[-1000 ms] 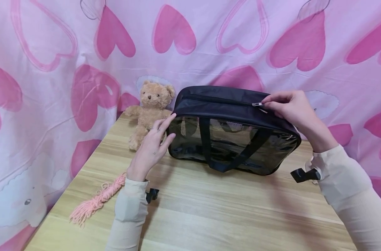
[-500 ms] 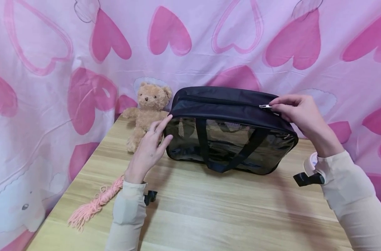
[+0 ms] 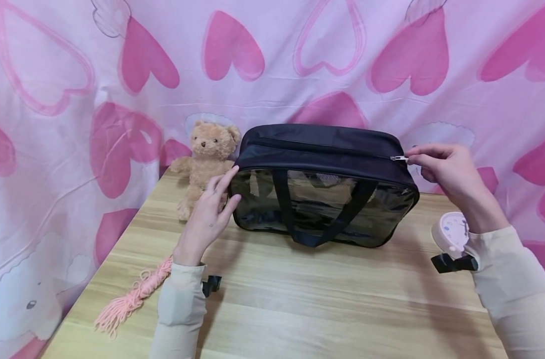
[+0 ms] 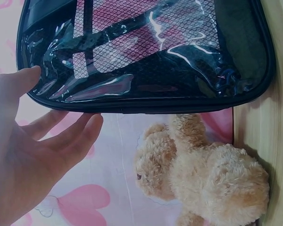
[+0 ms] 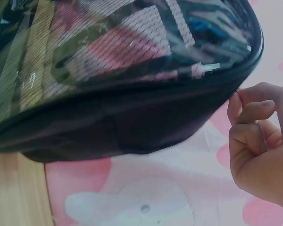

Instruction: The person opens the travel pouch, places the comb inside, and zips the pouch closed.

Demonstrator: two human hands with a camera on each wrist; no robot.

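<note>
A black bag (image 3: 323,149) with see-through panels and a hanging strap handle (image 3: 308,239) stands upright on the table. My right hand (image 3: 447,167) pinches its silver zipper pull (image 3: 399,158) at the right end of the top. In the right wrist view, the curled fingers (image 5: 252,113) are at the bag's top corner and the pull is hidden. At the opposite end, my left hand (image 3: 207,219) touches the bag's side with fairly straight fingers. From the left wrist, the thumb (image 4: 30,79) is seen at the clear panel (image 4: 179,52), with the fingertips along the edge.
A tan teddy bear (image 3: 209,154) sits just left of the bag. Pink yarn (image 3: 137,296) lies on the wooden table (image 3: 299,304) by the left forearm. A pink round clock (image 3: 449,232) is partly behind the right cuff. Heart-patterned cloth (image 3: 281,94) hangs behind.
My right hand has drawn the zipper pull rightward along the bag's top to its right end. The clock has come into sight by the right cuff. The left hand stays at the bag's side.
</note>
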